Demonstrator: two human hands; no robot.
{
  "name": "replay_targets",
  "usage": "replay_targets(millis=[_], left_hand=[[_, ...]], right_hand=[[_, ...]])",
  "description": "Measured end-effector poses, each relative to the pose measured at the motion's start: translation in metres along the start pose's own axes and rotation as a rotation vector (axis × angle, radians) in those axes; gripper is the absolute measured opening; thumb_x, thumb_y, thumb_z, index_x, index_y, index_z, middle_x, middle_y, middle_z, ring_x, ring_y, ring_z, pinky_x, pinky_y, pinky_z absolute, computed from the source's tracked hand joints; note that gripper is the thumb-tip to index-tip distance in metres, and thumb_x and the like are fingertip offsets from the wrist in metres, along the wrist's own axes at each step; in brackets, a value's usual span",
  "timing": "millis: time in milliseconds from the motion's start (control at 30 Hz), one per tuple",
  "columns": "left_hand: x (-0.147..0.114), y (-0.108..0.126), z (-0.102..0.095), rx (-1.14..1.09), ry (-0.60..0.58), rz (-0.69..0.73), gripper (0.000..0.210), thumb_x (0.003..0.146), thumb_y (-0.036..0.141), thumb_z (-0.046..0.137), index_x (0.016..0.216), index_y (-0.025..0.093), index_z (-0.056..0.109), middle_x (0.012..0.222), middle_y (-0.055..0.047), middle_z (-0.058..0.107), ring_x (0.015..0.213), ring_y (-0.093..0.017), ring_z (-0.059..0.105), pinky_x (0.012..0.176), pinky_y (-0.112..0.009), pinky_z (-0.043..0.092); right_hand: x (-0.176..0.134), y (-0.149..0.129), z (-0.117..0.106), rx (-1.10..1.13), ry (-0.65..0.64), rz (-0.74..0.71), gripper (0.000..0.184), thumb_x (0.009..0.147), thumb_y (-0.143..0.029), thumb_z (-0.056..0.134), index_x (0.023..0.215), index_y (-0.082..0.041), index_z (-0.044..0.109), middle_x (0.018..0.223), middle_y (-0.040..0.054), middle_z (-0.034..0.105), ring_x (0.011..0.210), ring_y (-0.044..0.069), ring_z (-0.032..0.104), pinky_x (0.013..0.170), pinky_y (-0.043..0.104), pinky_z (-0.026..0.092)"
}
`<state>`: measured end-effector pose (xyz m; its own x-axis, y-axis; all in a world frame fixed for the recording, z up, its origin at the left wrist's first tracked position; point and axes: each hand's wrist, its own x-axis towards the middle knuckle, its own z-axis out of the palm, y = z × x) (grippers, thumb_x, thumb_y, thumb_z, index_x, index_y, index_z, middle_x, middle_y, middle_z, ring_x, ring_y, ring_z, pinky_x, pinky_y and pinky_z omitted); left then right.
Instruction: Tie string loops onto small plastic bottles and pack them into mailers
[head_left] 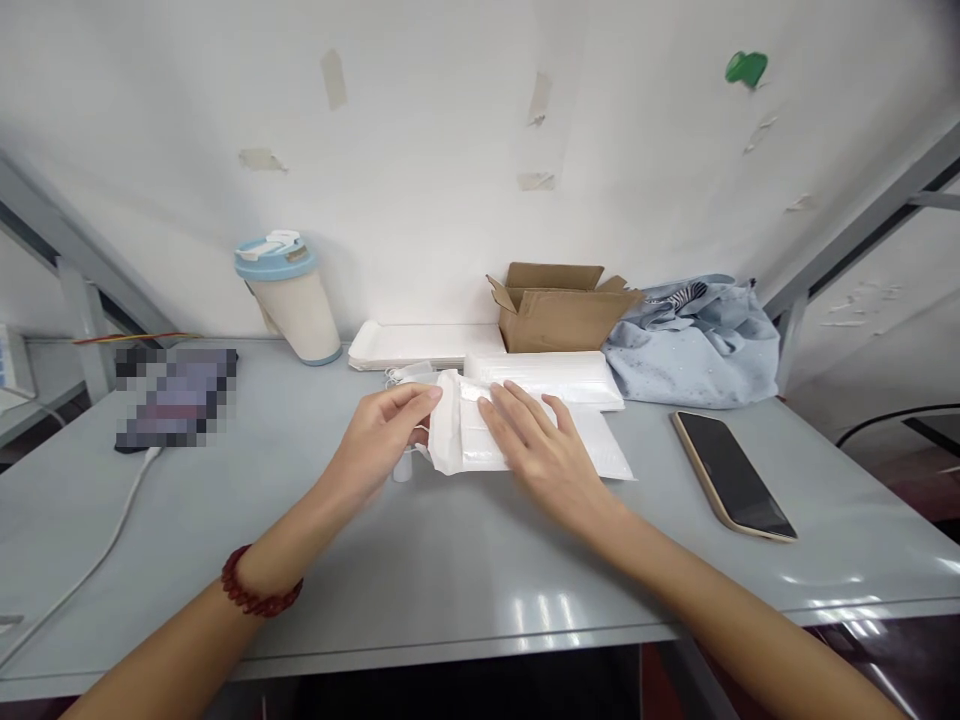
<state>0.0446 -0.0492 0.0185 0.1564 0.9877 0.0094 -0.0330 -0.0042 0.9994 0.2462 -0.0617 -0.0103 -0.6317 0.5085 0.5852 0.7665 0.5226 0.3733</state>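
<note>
My left hand (386, 425) is closed, thumb and fingers pinching the left edge of a white packet (448, 435). My right hand (544, 450) lies over the packet with its fingers stretched out and pressing on the glossy film. A flat white sleeve (611, 455) extends to the right beneath that hand. Thin white loops and a small pale piece (403, 468) show beside and under my left fingers; what they belong to is partly hidden. Just behind sits a stack of white film-wrapped packs (540, 372).
More flat white envelopes (427, 340) lie at the back, next to an open cardboard box (566, 315). A light blue cloth bag (697, 345) and a phone (735, 475) are on the right. A cream tumbler (296, 305) and a blurred-out device (180, 400) with a cable (112, 545) are left.
</note>
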Motion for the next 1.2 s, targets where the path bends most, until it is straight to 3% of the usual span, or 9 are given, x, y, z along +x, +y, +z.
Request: replay_targets(millis=[167, 367, 500, 600, 667, 800, 933, 1033, 1200], left_hand=[[-0.005, -0.004, 0.003, 0.267, 0.035, 0.249, 0.028, 0.091, 0.034, 0.048, 0.097, 0.017, 0.069, 0.083, -0.005, 0.064, 0.069, -0.015, 0.058, 0.057, -0.025, 0.050], [-0.004, -0.021, 0.005, 0.906, 0.011, 0.830, 0.032, 0.085, 0.011, 0.047, 0.112, 0.017, 0.063, 0.108, -0.013, 0.057, 0.092, -0.020, 0.057, 0.067, -0.030, 0.050], [-0.001, -0.027, 0.004, 1.016, -0.011, 0.907, 0.033, 0.087, 0.007, 0.040, 0.109, 0.020, 0.062, 0.118, -0.012, 0.060, 0.104, -0.023, 0.055, 0.082, -0.037, 0.049], [-0.002, -0.025, 0.005, 0.939, -0.013, 0.863, 0.028, 0.090, 0.013, 0.040, 0.100, 0.022, 0.064, 0.105, -0.009, 0.067, 0.098, -0.022, 0.059, 0.087, -0.037, 0.046], [-0.005, -0.021, 0.008, 0.888, 0.043, 0.780, 0.022, 0.091, 0.019, 0.043, 0.089, 0.022, 0.065, 0.090, -0.006, 0.069, 0.086, -0.021, 0.060, 0.080, -0.033, 0.047], [-0.010, -0.009, 0.013, 0.736, 0.186, 0.466, 0.028, 0.088, 0.035, 0.051, 0.065, 0.020, 0.056, 0.058, 0.001, 0.054, 0.057, -0.015, 0.049, 0.058, -0.026, 0.041], [0.000, 0.002, 0.015, 0.426, 0.143, 0.161, 0.030, 0.084, 0.045, 0.056, 0.068, 0.019, 0.057, 0.052, 0.004, 0.050, 0.050, -0.013, 0.048, 0.050, -0.024, 0.037], [0.019, 0.007, 0.018, 0.234, 0.085, 0.062, 0.032, 0.081, 0.045, 0.061, 0.065, 0.018, 0.055, 0.052, 0.004, 0.048, 0.047, -0.011, 0.046, 0.049, -0.024, 0.039], [0.058, 0.014, 0.030, 0.115, 0.024, -0.057, 0.036, 0.080, 0.036, 0.064, 0.054, 0.017, 0.047, 0.048, 0.006, 0.040, 0.044, -0.007, 0.041, 0.050, -0.023, 0.038]], right_hand=[[-0.001, 0.003, 0.001, 0.025, 0.075, -0.021, 0.036, 0.089, 0.001, 0.036, 0.117, -0.008, 0.057, 0.119, 0.0147, 0.065, 0.116, 0.026, 0.056, 0.092, 0.044, 0.040], [0.001, 0.006, -0.004, 0.054, 0.138, -0.039, 0.029, 0.090, -0.001, 0.041, 0.108, -0.010, 0.061, 0.113, 0.0123, 0.068, 0.110, 0.022, 0.060, 0.092, 0.041, 0.038], [0.001, 0.005, -0.007, 0.063, 0.182, -0.063, 0.024, 0.090, -0.003, 0.045, 0.104, -0.011, 0.062, 0.107, 0.0096, 0.071, 0.104, 0.019, 0.062, 0.095, 0.038, 0.036], [0.001, 0.006, -0.010, 0.088, 0.215, -0.037, 0.023, 0.090, -0.005, 0.047, 0.106, -0.013, 0.061, 0.098, 0.0069, 0.072, 0.101, 0.018, 0.063, 0.097, 0.039, 0.034], [0.001, 0.007, -0.013, 0.091, 0.267, 0.012, 0.022, 0.091, -0.010, 0.050, 0.110, -0.015, 0.059, 0.096, 0.0061, 0.071, 0.098, 0.018, 0.064, 0.099, 0.041, 0.031], [0.003, 0.013, -0.016, 0.063, 0.364, 0.093, 0.031, 0.090, -0.027, 0.057, 0.118, -0.016, 0.053, 0.110, 0.0123, 0.067, 0.107, 0.021, 0.059, 0.101, 0.041, 0.030], [0.005, 0.017, -0.011, 0.045, 0.289, 0.083, 0.036, 0.089, -0.036, 0.057, 0.118, -0.016, 0.052, 0.121, 0.0169, 0.061, 0.116, 0.026, 0.052, 0.100, 0.044, 0.030], [0.005, 0.021, -0.002, 0.006, 0.202, 0.096, 0.033, 0.089, -0.031, 0.058, 0.118, -0.016, 0.053, 0.126, 0.0191, 0.057, 0.119, 0.028, 0.049, 0.099, 0.048, 0.028], [0.002, 0.039, 0.016, -0.052, 0.160, 0.167, 0.031, 0.090, -0.004, 0.043, 0.112, -0.021, 0.058, 0.123, 0.0160, 0.057, 0.118, 0.025, 0.049, 0.093, 0.042, 0.034]])
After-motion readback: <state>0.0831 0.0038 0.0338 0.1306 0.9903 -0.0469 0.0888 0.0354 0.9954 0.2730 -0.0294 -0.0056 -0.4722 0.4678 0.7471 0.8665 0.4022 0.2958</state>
